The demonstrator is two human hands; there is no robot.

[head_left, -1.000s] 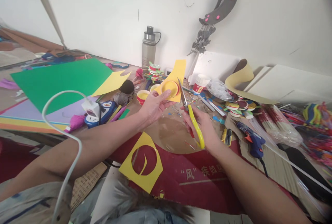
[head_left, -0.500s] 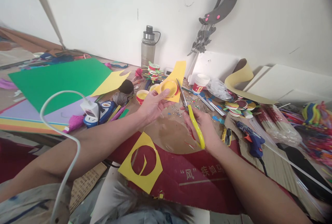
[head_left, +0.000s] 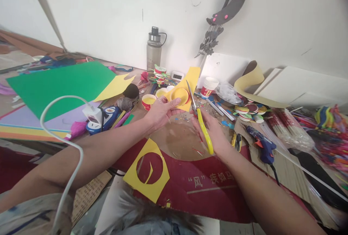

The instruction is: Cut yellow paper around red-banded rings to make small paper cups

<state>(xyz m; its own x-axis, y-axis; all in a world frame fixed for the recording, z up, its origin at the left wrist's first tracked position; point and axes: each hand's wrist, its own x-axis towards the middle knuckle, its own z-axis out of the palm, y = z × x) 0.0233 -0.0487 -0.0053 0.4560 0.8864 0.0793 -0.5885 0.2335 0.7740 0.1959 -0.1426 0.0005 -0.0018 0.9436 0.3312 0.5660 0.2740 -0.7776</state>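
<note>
My left hand pinches a piece of yellow paper together with a small round yellow-bottomed cup piece lying against it. In my right hand are scissors with yellow handles, their blades pointing up at the paper's right edge, beside the round piece. Whether the blades are parted is hard to see. Below my hands, a yellow sheet with a round hole lies on the dark red board. Short cup pieces with yellow insides stand just left of the held paper.
Green card and a blue power strip with a white cable lie left. Behind stand a bottle and stacked paper cups. To the right are a glue gun, a yellow cutter and bagged sticks.
The yellow paper and round piece have shifted slightly right and turned a little in my left hand. The scissors stay at the paper's edge, and the view has moved slightly.
</note>
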